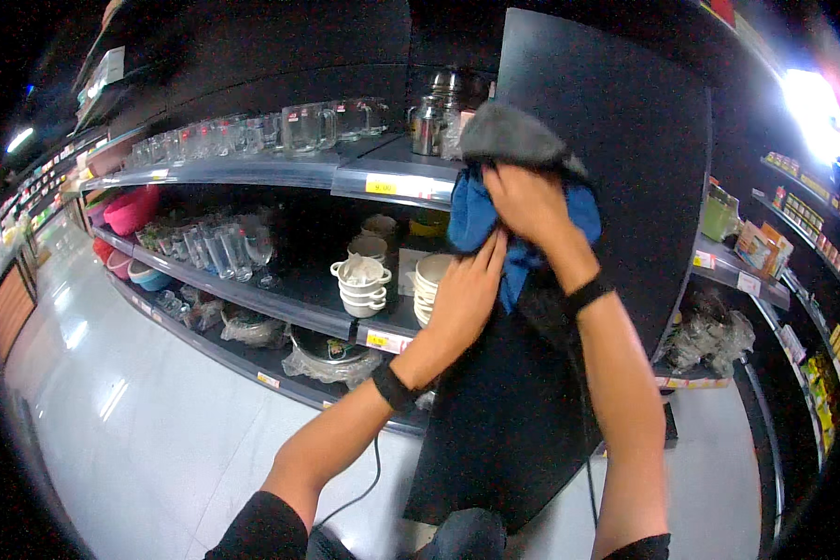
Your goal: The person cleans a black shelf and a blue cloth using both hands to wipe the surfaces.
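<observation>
A bunched blue and grey cloth [465, 210] is up against a tall dark panel [623, 140] at the end of the shelving. My right hand [528, 203] grips the cloth, with the grey part bulging above the knuckles and blue folds hanging on both sides. Just below it, my left hand [465, 287] reaches up with straight fingers, its fingertips meeting the lower blue folds. Whether those fingertips pinch the fabric is hidden. A stack of white bowls [427, 280] stands on the middle shelf right beside my left hand. Both wrists wear black bands.
Glass mugs [308, 128] line the upper shelf [252, 175], near a metal flask [427, 126]. Handled white bowls [361, 283] and drinking glasses [217, 248] occupy the middle shelf. Plastic-wrapped cookware [332, 353] sits low. A thin cable [364, 493] hangs beneath my left arm.
</observation>
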The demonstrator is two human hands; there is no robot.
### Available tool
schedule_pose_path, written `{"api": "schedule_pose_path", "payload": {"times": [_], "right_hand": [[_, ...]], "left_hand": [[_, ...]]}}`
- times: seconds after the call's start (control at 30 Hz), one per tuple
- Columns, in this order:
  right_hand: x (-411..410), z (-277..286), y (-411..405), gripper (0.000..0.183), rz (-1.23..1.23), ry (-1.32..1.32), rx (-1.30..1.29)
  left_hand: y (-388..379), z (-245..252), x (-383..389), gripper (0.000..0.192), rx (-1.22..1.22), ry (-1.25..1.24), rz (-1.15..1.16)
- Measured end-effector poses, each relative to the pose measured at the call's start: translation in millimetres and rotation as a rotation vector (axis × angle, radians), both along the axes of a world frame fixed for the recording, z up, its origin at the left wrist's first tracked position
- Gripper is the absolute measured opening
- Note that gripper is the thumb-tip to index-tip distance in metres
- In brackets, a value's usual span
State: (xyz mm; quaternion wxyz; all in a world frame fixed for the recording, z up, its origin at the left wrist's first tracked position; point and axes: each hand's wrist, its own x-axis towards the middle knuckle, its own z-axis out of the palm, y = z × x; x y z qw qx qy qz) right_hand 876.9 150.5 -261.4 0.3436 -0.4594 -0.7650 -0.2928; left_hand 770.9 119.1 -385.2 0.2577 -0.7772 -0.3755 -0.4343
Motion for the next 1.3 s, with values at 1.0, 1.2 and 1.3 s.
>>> {"api": "schedule_pose_path", "payload": {"times": [1.0,1.2,1.3], "right_hand": [[28,184,42,0.075,-0.169,-0.091,-0.033],[57,114,26,0.027,-0.133,-0.177,0.104],[89,36,-2,0.015,0.004,-0.178,0.056]], "left_hand": [[32,121,22,0.105,0.067,0.005,-0.315],[14,94,26,0.097,-0.001,-0.046,-0.415],[-6,54,32,0.096,-0.142,0.002,-0.409]]}}
